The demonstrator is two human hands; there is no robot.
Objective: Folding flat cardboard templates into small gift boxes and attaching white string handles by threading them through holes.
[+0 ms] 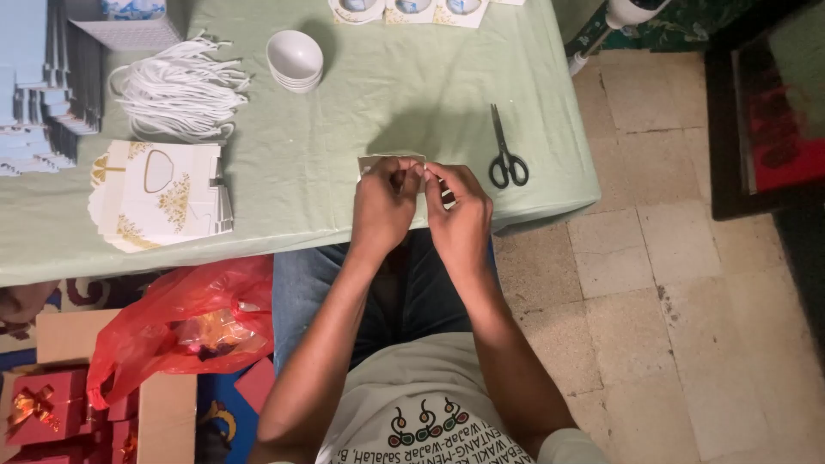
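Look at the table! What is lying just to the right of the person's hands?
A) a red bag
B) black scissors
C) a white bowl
B: the black scissors lie shut on the green tablecloth, just beyond the right hand, which pinches a small paper piece together with the left hand.

A pale green cloth [344, 112] covers the table. On it lie black scissors [506, 153] near the right edge, a stack of small white bowls [295, 60] farther back, a heap of white cord loops [180, 93], and a pile of flat white-and-gold paper bags [159, 193] (scalloped at the edges). Light blue folded cartons [39, 86] stand at the far left. Below the table, a red plastic bag [185, 322] rests beside red gift boxes with gold bows [43, 408].
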